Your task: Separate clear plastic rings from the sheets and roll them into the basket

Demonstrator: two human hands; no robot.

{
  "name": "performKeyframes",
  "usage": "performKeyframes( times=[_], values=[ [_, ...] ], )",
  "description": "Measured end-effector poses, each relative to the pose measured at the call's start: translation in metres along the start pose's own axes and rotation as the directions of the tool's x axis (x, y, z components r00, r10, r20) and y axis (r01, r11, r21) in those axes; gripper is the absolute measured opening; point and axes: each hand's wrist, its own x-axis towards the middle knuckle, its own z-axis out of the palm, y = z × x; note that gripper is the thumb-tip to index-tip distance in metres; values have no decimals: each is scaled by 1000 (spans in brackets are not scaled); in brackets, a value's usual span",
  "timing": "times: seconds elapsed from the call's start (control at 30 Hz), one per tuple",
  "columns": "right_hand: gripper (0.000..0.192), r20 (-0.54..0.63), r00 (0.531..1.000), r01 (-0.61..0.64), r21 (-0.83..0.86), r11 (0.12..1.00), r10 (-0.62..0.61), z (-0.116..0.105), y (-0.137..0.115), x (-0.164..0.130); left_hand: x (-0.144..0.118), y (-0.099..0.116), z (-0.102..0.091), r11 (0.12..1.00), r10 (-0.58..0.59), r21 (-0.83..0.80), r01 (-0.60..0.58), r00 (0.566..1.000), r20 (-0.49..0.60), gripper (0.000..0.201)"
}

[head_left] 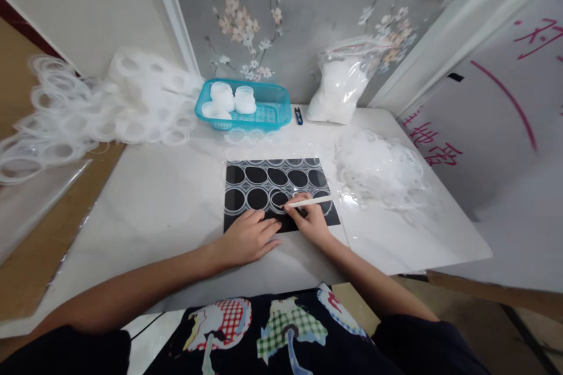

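I see a black sheet [281,192] lying flat in the middle of the white table [167,199]. It has rows of oval shapes with pale rings around them, and a clear film seems to lie over it. My right hand [311,220] is closed around a thin white stick [308,202]. The stick lies almost flat, and its tip touches the sheet at a ring in the front row. My left hand [248,237] is open and flat. Its fingers press down on the front edge of the sheet, just beside the right hand.

To the right of the sheet is a heap of clear rings [380,170]. Behind the sheet stands a blue basket [272,110] with a few white jars [235,99] in it. A small blue tool [298,115] lies just beside the basket. Next to that, a plastic bag [341,85] full of white stuff leans on the wall. Far to the left is a big pile of white rings [101,111], part on the table and part on a brown board [39,246].
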Motion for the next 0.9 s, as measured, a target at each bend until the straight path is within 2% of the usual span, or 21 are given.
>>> performKeyframes(
  times=[0.13,0.43,0.73,0.9],
  values=[
    [19,-59,998,-6,-93,996,1,4,3,-5,2,0,0,998,7,55,-4,999,-52,40],
    [19,57,998,2,-83,997,2,3,-1,-4,1,1,6,999,-33,36,32,999,14,40],
    [19,24,1000,-2,-78,997,4,4,0,-5,7,1,6,998,-13,63,11,999,30,41],
    [18,41,999,28,-153,988,-22,4,-2,-7,7,2,9,998,-11,67,9,999,36,43]
  ],
)
